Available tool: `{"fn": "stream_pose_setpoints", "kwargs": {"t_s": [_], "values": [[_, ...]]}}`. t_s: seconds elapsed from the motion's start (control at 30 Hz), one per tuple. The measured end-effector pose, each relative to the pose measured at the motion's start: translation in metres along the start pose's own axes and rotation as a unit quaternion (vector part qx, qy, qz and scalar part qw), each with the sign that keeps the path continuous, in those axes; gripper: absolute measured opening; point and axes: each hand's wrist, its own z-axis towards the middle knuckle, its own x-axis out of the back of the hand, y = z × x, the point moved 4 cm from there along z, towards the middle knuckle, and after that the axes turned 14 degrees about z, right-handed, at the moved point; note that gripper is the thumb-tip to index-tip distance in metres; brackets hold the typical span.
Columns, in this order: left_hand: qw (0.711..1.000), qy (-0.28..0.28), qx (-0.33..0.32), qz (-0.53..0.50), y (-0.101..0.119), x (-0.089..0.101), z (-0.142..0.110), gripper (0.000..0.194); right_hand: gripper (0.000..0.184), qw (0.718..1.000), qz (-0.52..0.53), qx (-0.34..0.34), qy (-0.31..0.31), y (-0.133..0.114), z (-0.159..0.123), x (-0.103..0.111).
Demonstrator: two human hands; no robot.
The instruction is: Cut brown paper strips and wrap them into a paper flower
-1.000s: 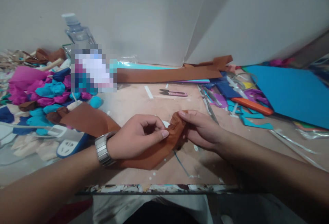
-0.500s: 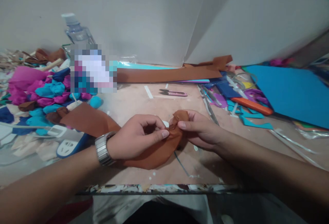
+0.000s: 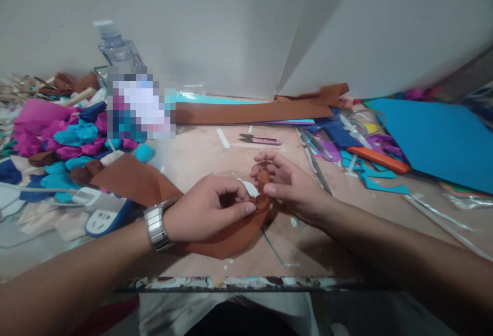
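A brown strip of what looks like crepe paper [image 3: 227,241] runs from the left, beneath my left wrist, to a crumpled, twisted end between my hands. My left hand [image 3: 210,207] is closed, thumb and forefinger pinching the strip's upper edge just left of the twist. At the twist, my right hand [image 3: 295,187] has its thumb against the small brown tip, with the fingers curled behind it and partly lifted. Behind the fingertips lies a small white piece [image 3: 248,187], partly hidden. The strip's flat far end [image 3: 131,179] rests at the left.
Pink-handled thread snips [image 3: 260,140] lie beyond my hands. Crumpled pink and blue paper pieces [image 3: 77,133], a power strip [image 3: 106,218] and a bottle [image 3: 119,48] stand left. At the right are an orange cutter [image 3: 377,159], blue scraps and a blue sheet [image 3: 442,135]. A long brown strip [image 3: 239,112] lies behind.
My right hand has rolled the strip's gathered end over, and its fingers have opened somewhat around the tip. The brown end is now smaller and more twisted. My left hand keeps its pinch.
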Motion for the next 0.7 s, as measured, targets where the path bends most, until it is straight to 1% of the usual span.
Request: {"fn": "stream_pose_setpoints", "kwargs": {"t_s": [0.03,0.07,0.1,0.13,0.17,0.23,0.27,0.33,0.43,0.5,0.7], "values": [[1.000,-0.014,-0.003,0.006,-0.001,-0.001,0.000,0.026,0.051,0.999,-0.033,0.032,0.001,-0.006,0.000,0.001],[0.999,-0.030,-0.005,0.014,-0.002,-0.003,0.000,0.027,0.042,0.995,-0.078,0.058,-0.009,-0.012,0.000,0.001],[0.999,-0.044,-0.006,0.022,-0.003,-0.004,-0.001,0.028,0.031,0.988,-0.130,0.071,-0.033,-0.017,0.000,-0.001],[0.998,-0.058,-0.008,0.027,-0.003,-0.005,-0.001,0.028,0.023,0.977,-0.186,0.077,-0.074,-0.022,-0.001,-0.004],[0.997,-0.071,-0.012,0.031,-0.004,-0.006,-0.002,0.028,0.018,0.956,-0.247,0.088,-0.129,-0.026,-0.002,-0.008],[0.994,-0.099,-0.023,0.043,-0.003,-0.008,-0.003,0.028,0.014,0.916,-0.328,0.104,-0.207,-0.029,-0.004,-0.015],[0.992,-0.114,-0.029,0.048,-0.002,-0.009,-0.004,0.028,0.013,0.903,-0.346,0.101,-0.235,-0.029,-0.006,-0.017],[0.988,-0.138,-0.030,0.061,-0.002,-0.011,-0.005,0.026,0.010,0.890,-0.359,0.083,-0.269,-0.024,-0.008,-0.020],[0.985,-0.153,-0.028,0.072,-0.002,-0.012,-0.005,0.025,0.009,0.885,-0.355,0.052,-0.297,-0.016,-0.012,-0.024],[0.985,-0.152,-0.032,0.077,-0.002,-0.013,-0.005,0.026,0.009,0.887,-0.343,0.036,-0.306,-0.012,-0.014,-0.027],[0.986,-0.158,-0.019,0.049,-0.004,-0.015,-0.005,0.030,0.008,0.910,-0.305,-0.018,-0.281,-0.010,-0.015,-0.027]]}}
